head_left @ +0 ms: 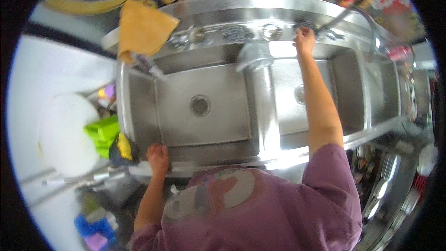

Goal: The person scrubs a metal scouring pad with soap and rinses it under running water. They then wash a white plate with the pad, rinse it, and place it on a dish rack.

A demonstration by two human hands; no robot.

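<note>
My right hand reaches across a stainless steel sink to its back ledge. Its fingertips meet a dark, mesh-like scrubber there; whether they grip it is not clear. My left hand rests at the front rim near the left corner, fingers bent and partly hidden. The left basin has a round drain. My forearm partly covers the right basin and its drain. A clear plastic bag or film drapes over the divider between the basins.
Along the back ledge sit another mesh-like pad, a shiny round metal piece and a faucet. An orange cloth hangs at the back left corner. Left of the sink are a white round object and a green plastic item.
</note>
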